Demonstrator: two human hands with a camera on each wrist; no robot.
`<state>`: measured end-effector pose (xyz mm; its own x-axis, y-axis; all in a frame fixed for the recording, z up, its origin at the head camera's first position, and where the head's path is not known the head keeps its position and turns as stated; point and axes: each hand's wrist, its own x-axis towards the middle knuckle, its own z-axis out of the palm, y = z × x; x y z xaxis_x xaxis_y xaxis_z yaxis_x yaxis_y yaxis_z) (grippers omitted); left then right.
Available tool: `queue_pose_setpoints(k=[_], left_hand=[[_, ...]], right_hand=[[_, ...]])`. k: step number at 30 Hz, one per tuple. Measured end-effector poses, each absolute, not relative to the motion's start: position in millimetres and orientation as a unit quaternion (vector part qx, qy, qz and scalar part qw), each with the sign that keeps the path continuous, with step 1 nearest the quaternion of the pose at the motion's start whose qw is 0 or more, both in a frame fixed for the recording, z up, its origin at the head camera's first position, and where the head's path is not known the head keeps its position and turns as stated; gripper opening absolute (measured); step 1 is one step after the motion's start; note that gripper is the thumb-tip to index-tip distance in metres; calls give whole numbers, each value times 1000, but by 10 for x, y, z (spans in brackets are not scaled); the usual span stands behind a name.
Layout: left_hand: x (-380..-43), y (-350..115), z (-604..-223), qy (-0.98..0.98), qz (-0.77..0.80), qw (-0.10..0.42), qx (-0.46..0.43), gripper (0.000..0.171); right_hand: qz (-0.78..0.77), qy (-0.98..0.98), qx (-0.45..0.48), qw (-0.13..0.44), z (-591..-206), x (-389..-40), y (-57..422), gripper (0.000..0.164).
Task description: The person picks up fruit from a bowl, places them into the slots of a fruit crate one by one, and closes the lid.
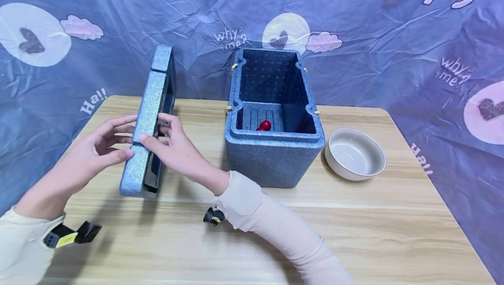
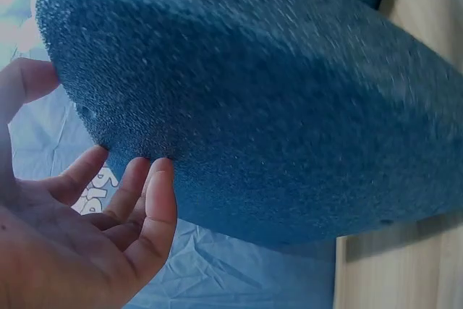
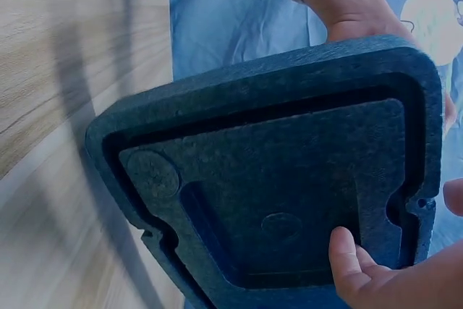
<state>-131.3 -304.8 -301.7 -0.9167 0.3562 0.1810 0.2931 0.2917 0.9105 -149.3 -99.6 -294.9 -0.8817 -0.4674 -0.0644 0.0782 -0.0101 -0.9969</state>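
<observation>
A blue-grey speckled foam box lid (image 1: 151, 96) stands on its long edge at the left of the table, tilted slightly. My left hand (image 1: 92, 142) holds it from the outer side, thumb on the upper edge and fingertips on the flat face, as the left wrist view also shows. From the other side my right hand (image 1: 173, 145) grips it, with the thumb on the top edge and fingers against the recessed, grooved underside (image 3: 268, 179). To the right stands the uncovered foam box (image 1: 267, 162). Inside it lie shiny red round things (image 1: 265, 125), partly hidden by the front wall.
A white round bowl (image 1: 354, 153) sits right of the box. The wooden table (image 1: 252, 241) has its back edge along a blue printed cloth (image 1: 189, 22). Yellow cord loops (image 1: 228, 110) hang at the box rim.
</observation>
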Motion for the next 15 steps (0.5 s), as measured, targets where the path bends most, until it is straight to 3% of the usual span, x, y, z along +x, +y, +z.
queue_pose_setpoints(k=[15], left_hand=[[-1278, -2967, -2962, 845, 483, 3, 231, 73]], right_hand=[[-757, 614, -126, 185, -3043, -1502, -1069, 54]])
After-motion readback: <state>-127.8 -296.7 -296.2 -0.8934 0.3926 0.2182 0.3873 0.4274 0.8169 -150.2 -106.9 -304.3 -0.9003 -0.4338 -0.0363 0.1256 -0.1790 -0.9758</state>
